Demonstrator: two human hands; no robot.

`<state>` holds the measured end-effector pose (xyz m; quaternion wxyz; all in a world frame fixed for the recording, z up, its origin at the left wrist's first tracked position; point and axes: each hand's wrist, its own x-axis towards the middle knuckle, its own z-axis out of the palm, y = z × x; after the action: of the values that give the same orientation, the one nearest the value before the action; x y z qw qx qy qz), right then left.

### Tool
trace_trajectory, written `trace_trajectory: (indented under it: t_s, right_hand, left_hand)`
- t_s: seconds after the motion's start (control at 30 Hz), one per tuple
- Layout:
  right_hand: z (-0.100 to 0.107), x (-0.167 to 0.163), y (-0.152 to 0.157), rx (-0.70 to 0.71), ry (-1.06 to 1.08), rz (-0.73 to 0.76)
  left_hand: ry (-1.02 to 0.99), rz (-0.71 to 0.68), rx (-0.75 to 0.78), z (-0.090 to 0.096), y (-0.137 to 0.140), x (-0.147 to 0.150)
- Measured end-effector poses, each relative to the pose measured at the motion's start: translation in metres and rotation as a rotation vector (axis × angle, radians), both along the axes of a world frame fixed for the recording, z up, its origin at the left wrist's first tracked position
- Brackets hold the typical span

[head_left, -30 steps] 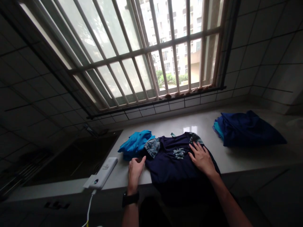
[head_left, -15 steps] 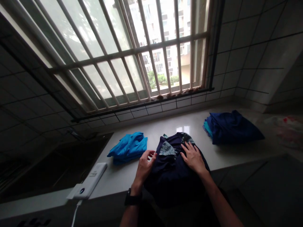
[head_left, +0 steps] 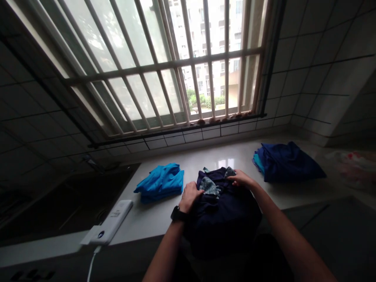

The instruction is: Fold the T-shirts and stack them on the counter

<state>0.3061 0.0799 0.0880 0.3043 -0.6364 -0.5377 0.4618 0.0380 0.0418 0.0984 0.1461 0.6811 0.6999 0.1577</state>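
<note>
A dark navy garment (head_left: 226,211) with patterned grey-green patches lies on the white counter and hangs over its front edge. My left hand (head_left: 190,196) grips its left side, thumb on top beside a patterned patch and fingers curled under the cloth. At the upper right corner of the garment, my right hand (head_left: 239,179) pinches the fabric by the other patch. A bright blue folded cloth (head_left: 161,182) lies just left of my left hand. To the right rests a folded pile of dark blue cloth (head_left: 288,162), with lighter blue showing at its left edge.
A white power bank (head_left: 114,221) with a cable sits at the counter's (head_left: 147,223) front left, beside a dark sink (head_left: 67,203) with a faucet. Behind the counter is a barred window (head_left: 176,62). A blurred plastic bag (head_left: 352,166) lies at far right.
My right hand has gone from lying flat on the garment to pinching its upper right corner. My left hand has moved right and closed on the garment's left edge.
</note>
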Motion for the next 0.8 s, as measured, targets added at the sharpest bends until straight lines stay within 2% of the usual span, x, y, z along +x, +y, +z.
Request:
trace_trajectory:
  t_s: [0.07,0.13,0.27,0.3,0.37,0.43,0.47,0.53,0.63,0.7,0.77,0.8]
  right_hand:
    - [0.005,-0.008,0.007,-0.014,0.114,0.035]
    - [0.016,-0.014,0.019,0.047,0.15,0.014]
    - [0.068,-0.017,0.051,0.24,0.151,-0.078]
    - [0.084,-0.016,0.056,0.326,0.144,-0.104]
    - [0.108,-0.015,0.053,0.608,0.136,-0.153]
    - [0.117,-0.012,0.03,0.92,0.136,-0.164]
    - [0.113,-0.009,0.012,1.013,0.136,-0.134]
    - [0.09,-0.003,-0.034,1.029,0.101,0.017]
    - [0.032,0.003,-0.106,0.783,0.014,0.317]
    - [-0.007,0.001,-0.144,0.636,-0.046,0.363]
    - [-0.034,-0.004,-0.166,0.543,-0.144,0.338]
    - [-0.043,-0.006,-0.17,0.522,-0.192,0.318]
  left_hand:
    - [-0.043,-0.05,0.024,0.008,0.016,0.003]
    - [-0.068,-0.064,0.075,0.023,0.036,0.004]
    - [-0.14,-0.097,0.247,0.073,0.079,0.003]
    - [-0.187,-0.108,0.315,0.086,0.086,0.002]
    - [-0.324,-0.144,0.458,0.107,0.089,-0.003]
    - [-0.479,-0.2,0.553,0.114,0.073,-0.015]
    - [-0.539,-0.232,0.559,0.112,0.059,-0.023]
    - [-0.596,-0.288,0.495,0.093,0.021,-0.041]
    - [-0.577,-0.322,0.284,0.038,-0.044,-0.066]
    - [-0.509,-0.271,0.108,-0.002,-0.078,-0.077]
    - [-0.491,-0.206,0.079,-0.033,-0.097,-0.08]
    - [-0.482,-0.189,0.079,-0.043,-0.1,-0.078]
